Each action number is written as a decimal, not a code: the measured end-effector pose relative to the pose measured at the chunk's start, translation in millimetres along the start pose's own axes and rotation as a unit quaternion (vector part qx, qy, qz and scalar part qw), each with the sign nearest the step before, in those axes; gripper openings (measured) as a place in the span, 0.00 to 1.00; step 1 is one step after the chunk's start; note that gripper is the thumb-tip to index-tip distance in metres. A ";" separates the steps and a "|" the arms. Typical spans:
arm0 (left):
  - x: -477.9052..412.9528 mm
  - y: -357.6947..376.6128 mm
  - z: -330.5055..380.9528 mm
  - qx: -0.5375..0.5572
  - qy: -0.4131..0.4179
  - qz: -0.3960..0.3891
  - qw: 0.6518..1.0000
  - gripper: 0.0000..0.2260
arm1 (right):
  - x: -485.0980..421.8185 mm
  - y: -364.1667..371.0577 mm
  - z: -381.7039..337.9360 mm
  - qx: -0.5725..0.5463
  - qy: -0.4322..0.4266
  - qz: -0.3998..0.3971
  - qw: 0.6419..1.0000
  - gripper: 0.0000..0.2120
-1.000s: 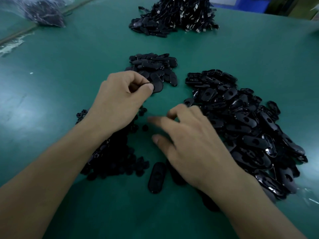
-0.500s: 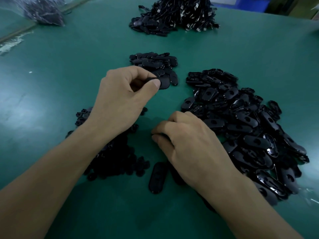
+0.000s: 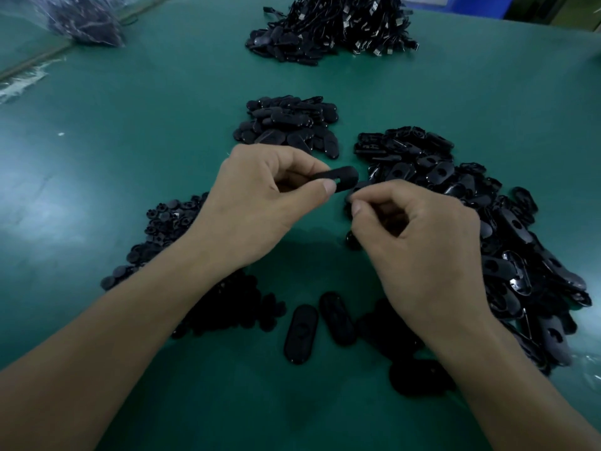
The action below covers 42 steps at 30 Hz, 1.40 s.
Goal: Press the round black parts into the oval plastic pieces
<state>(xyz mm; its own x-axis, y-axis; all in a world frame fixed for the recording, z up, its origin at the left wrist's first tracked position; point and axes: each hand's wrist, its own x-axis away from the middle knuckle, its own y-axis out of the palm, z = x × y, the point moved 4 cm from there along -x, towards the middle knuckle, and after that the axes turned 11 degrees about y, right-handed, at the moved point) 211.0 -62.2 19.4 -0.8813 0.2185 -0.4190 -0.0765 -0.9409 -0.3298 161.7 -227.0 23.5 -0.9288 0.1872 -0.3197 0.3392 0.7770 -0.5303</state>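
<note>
My left hand [image 3: 260, 203] pinches a black oval plastic piece [image 3: 341, 178] between thumb and fingers, held above the green table [image 3: 130, 141]. My right hand [image 3: 419, 245] is raised beside it and pinches a small round black part [image 3: 353, 193] at its fingertips, just right of and below the oval piece. A pile of small round black parts [image 3: 169, 222] lies under my left forearm. A large heap of oval pieces [image 3: 471, 206] spreads to the right.
A smaller pile of oval pieces [image 3: 289, 125] sits beyond my hands. Two loose oval pieces [image 3: 300, 333] lie near the front between my arms. A heap of black cabled parts [image 3: 331, 30] is at the far edge, a plastic bag [image 3: 84, 21] at far left.
My right hand has lifted off the table with a small round part and moved up to the oval piece. My left hand has drawn the oval piece back toward me.
</note>
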 end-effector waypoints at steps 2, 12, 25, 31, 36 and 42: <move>-0.1 -0.6 -1.2 0.028 -0.003 0.001 1.000 0.06 | -1.0 -0.8 3.5 -0.034 0.029 -0.006 0.999 0.05; 0.3 -0.3 3.6 0.085 -0.023 -0.002 0.996 0.09 | -8.5 0.5 8.6 -0.229 0.093 -0.064 0.967 0.09; 1.9 1.5 2.4 0.186 -0.080 -0.017 0.979 0.06 | -9.5 1.0 12.3 -0.342 0.133 -0.092 0.926 0.05; 2.3 1.6 4.9 0.120 -0.048 -0.024 0.991 0.06 | -9.4 -1.1 8.1 -0.298 0.104 -0.076 0.946 0.07; 3.2 2.2 12.0 0.066 -0.004 -0.036 0.997 0.10 | -9.9 -1.6 7.5 -0.229 0.080 -0.067 0.968 0.09; 2.6 1.8 15.6 0.051 -0.001 -0.039 0.998 0.07 | -9.6 -3.1 5.9 -0.206 0.063 -0.051 0.975 0.09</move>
<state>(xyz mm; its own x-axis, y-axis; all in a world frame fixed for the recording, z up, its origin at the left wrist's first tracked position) 201.3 -67.3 30.9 -0.8713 0.2924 -0.3942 -0.1924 -0.9424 -0.2738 170.4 -234.8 23.5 -0.9745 0.1488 -0.1681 0.1796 0.9659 -0.1863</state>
